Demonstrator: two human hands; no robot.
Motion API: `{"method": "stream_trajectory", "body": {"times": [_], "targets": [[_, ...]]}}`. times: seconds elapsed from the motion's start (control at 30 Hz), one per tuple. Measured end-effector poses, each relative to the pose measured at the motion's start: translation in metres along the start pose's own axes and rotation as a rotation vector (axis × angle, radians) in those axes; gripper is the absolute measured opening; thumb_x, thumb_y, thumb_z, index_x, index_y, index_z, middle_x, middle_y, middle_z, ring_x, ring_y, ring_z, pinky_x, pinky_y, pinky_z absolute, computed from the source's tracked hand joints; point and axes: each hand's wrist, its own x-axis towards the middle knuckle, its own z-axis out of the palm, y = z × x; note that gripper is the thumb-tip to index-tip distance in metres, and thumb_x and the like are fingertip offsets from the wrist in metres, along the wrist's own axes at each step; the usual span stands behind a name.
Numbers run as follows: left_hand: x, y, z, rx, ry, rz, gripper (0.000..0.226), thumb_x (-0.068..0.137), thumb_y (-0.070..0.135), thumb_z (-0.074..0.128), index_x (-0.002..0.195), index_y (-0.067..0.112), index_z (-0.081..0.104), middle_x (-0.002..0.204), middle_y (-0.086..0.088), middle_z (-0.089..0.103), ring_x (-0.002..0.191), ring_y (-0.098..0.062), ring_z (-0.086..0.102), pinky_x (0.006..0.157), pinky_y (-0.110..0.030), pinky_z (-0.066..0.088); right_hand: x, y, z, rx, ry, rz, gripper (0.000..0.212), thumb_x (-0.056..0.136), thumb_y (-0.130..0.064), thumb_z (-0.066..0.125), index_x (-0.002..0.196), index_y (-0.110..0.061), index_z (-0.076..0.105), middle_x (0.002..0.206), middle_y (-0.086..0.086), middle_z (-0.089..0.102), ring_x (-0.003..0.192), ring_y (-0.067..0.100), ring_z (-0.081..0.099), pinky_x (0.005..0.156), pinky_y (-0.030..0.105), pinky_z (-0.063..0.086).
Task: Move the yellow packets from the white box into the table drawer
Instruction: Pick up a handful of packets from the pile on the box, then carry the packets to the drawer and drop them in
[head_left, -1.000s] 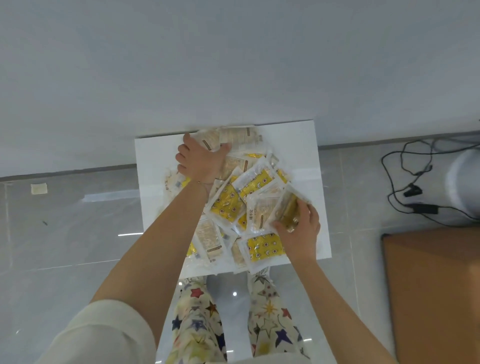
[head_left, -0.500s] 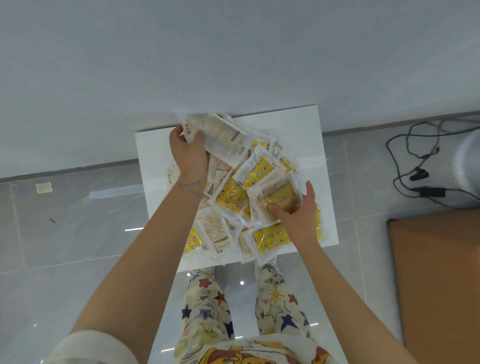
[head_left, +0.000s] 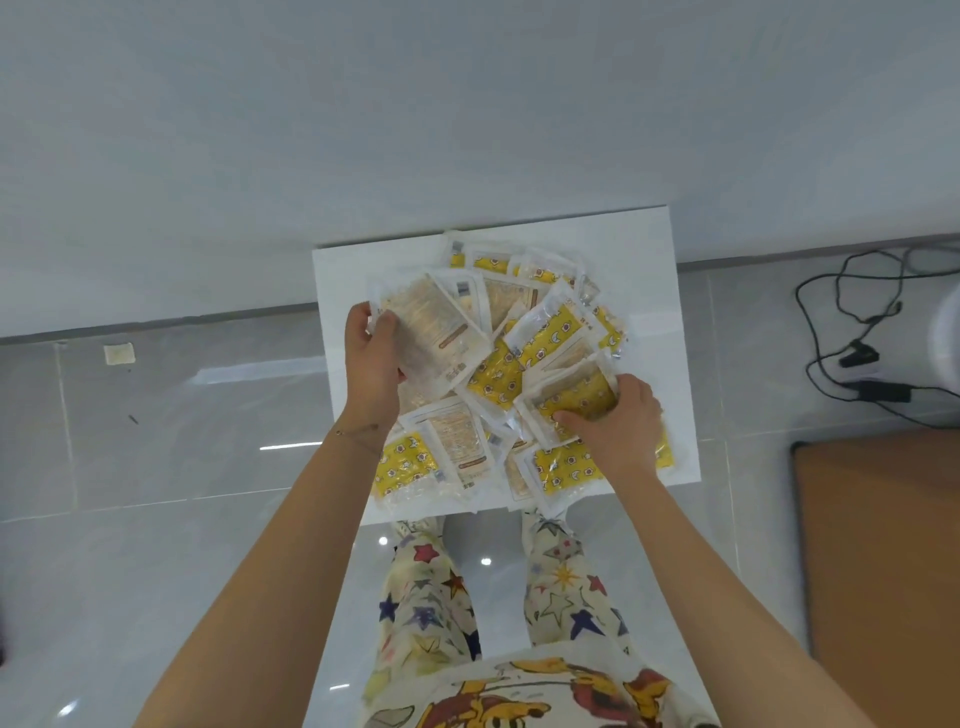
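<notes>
The person's left hand (head_left: 371, 364) is gripping a pale, clear-wrapped flat packet (head_left: 434, 332) by its left edge, with the thumb lying on top and the fingers curling underneath. The right hand (head_left: 618, 415) is clamping round a yellow patterned plastic packet (head_left: 574, 397) at the right side of the heap, its fingers wrapping over the near edge.

Both packets are sitting on a loose heap of yellow and clear plastic packets (head_left: 498, 374), which is filling a white rectangular container (head_left: 649, 291). The container is jutting out from under the edge of the pale table (head_left: 467, 130); whether it is the box or the drawer cannot be told.

The packets are overlapping every way, so many are showing only a corner. The two forearms are crossing the container's near edge and hiding the packets beneath them.

Around it, a glossy grey tiled floor (head_left: 156, 441) is showing. A tangled black cable (head_left: 852, 322) is lying to the right, well apart from the container. A brown board (head_left: 883, 545) is lying nearer on the right, and a small beige scrap (head_left: 119, 354) on the left. Legs in star-patterned trousers (head_left: 426, 597) are standing just below the container.
</notes>
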Motion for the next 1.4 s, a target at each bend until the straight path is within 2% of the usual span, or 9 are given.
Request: {"method": "stream_trajectory", "body": {"times": [0.27, 0.37, 0.47, 0.57, 0.77, 1.0, 1.17, 1.23, 1.4], "targets": [[-0.017, -0.009, -0.022, -0.015, -0.007, -0.052, 0.016, 0.103, 0.023, 0.04, 0.094, 0.032, 0.048, 0.089, 0.006, 0.059, 0.083, -0.014, 0.055, 0.072, -0.036, 0.045, -0.014, -0.011, -0.025, 0.483, 0.088, 0.004, 0.047, 0.073, -0.023, 0.081, 0.102, -0.014, 0.046, 0.083, -0.01, 0.053, 0.071, 0.006, 0.055, 0.053, 0.01, 0.042], [-0.03, -0.002, -0.029, -0.036, 0.001, -0.038, 0.011, 0.103, 0.022, 0.042, 0.101, 0.03, 0.049, 0.087, 0.008, 0.063, 0.081, -0.011, 0.059, 0.073, -0.035, 0.05, -0.02, -0.026, -0.036, 0.688, 0.08, 0.041, 0.051, 0.074, -0.021, 0.081, 0.111, -0.015, 0.047, 0.092, -0.011, 0.057, 0.083, 0.008, 0.061, 0.065, 0.012, 0.049], [-0.047, 0.01, -0.035, -0.07, 0.011, -0.027, 0.01, 0.103, 0.022, 0.044, 0.111, 0.023, 0.048, 0.087, 0.008, 0.065, 0.079, -0.01, 0.063, 0.072, -0.035, 0.053, -0.03, -0.048, -0.044, 0.95, -0.077, 0.105, 0.053, 0.079, -0.02, 0.077, 0.123, -0.015, 0.048, 0.11, -0.003, 0.064, 0.103, 0.017, 0.065, 0.089, 0.034, 0.054], [-0.065, 0.023, -0.047, -0.1, 0.035, -0.006, 0.013, 0.102, 0.024, 0.046, 0.114, 0.022, 0.049, 0.089, 0.006, 0.066, 0.08, -0.01, 0.065, 0.071, -0.035, 0.054, -0.045, -0.075, -0.054, 1.066, -0.235, 0.077, 0.052, 0.086, -0.013, 0.069, 0.131, -0.014, 0.044, 0.117, 0.001, 0.065, 0.106, 0.018, 0.066, 0.092, 0.041, 0.054], [-0.108, 0.052, -0.083, -0.185, 0.074, 0.059, 0.008, 0.101, 0.024, 0.046, 0.107, 0.029, 0.051, 0.083, 0.012, 0.07, 0.082, -0.01, 0.068, 0.074, -0.034, 0.057, -0.077, -0.122, -0.077, 0.87, -0.338, -0.079, 0.077, 0.073, -0.033, 0.076, 0.137, -0.022, 0.036, 0.128, 0.003, 0.059, 0.115, 0.022, 0.061, 0.099, 0.052, 0.048], [-0.171, 0.06, -0.143, -0.3, 0.218, 0.11, 0.016, 0.1, 0.023, 0.049, 0.116, 0.027, 0.048, 0.098, 0.004, 0.066, 0.088, -0.013, 0.067, 0.071, -0.029, 0.057, -0.13, -0.167, -0.091, 0.608, -0.353, -0.318, 0.067, 0.08, -0.022, 0.076, 0.134, -0.024, 0.037, 0.116, -0.002, 0.061, 0.099, 0.006, 0.063, 0.087, 0.031, 0.055], [-0.232, 0.051, -0.2, -0.418, 0.39, 0.112, 0.015, 0.099, 0.02, 0.051, 0.112, 0.029, 0.05, 0.099, 0.003, 0.066, 0.084, -0.009, 0.069, 0.067, -0.025, 0.058, -0.187, -0.194, -0.083, 0.422, -0.448, -0.449, 0.053, 0.074, -0.029, 0.081, 0.112, -0.037, 0.045, 0.104, -0.011, 0.064, 0.095, 0.005, 0.064, 0.084, 0.033, 0.055], [-0.258, 0.045, -0.227, -0.456, 0.459, 0.111, 0.015, 0.099, 0.022, 0.051, 0.109, 0.033, 0.051, 0.103, 0.001, 0.065, 0.09, -0.013, 0.068, 0.07, -0.028, 0.057, -0.217, -0.206, -0.077, 0.387, -0.497, -0.498, 0.05, 0.075, -0.026, 0.081, 0.104, -0.042, 0.044, 0.1, -0.013, 0.063, 0.088, -0.001, 0.063, 0.077, 0.022, 0.055], [-0.319, 0.022, -0.305, -0.581, 0.652, 0.077, 0.019, 0.1, 0.023, 0.05, 0.118, 0.027, 0.048, 0.104, 0.004, 0.065, 0.095, -0.017, 0.066, 0.075, -0.033, 0.057, -0.3, -0.238, -0.051, 0.276, -0.65, -0.597, 0.055, 0.076, -0.026, 0.08, 0.117, -0.03, 0.044, 0.104, -0.009, 0.061, 0.092, 0.004, 0.062, 0.066, 0.013, 0.052]]}}
